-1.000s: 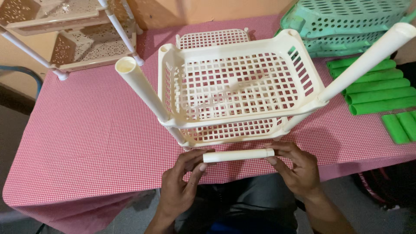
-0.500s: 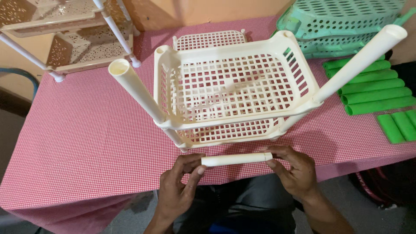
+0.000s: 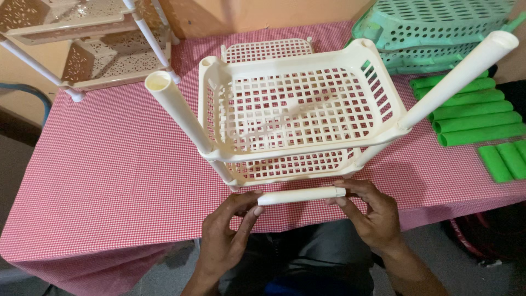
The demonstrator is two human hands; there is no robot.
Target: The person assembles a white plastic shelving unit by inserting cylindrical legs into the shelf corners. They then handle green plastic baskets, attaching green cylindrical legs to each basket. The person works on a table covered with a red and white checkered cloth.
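Two hands, left [image 3: 224, 241] and right [image 3: 372, 216], share one loose cream tube [image 3: 301, 195] at 6 o'clock. Two cream trays [image 3: 296, 118] are stacked at centre, a third [image 3: 267, 49] lying at 12 o'clock. Two long cream tubes [image 3: 178, 112] stand up from the stack. At 3 o'clock: four long green tubes [image 3: 476, 118], three short ones [image 3: 507, 160]. One beige rack [image 3: 82, 38] sits at 10 o'clock.

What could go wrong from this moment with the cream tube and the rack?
1. The short cream tube is pinched only at its ends by the left hand and right hand, so it may slip.
2. The cream rack stands near the table edge; a nudge might tip it off.
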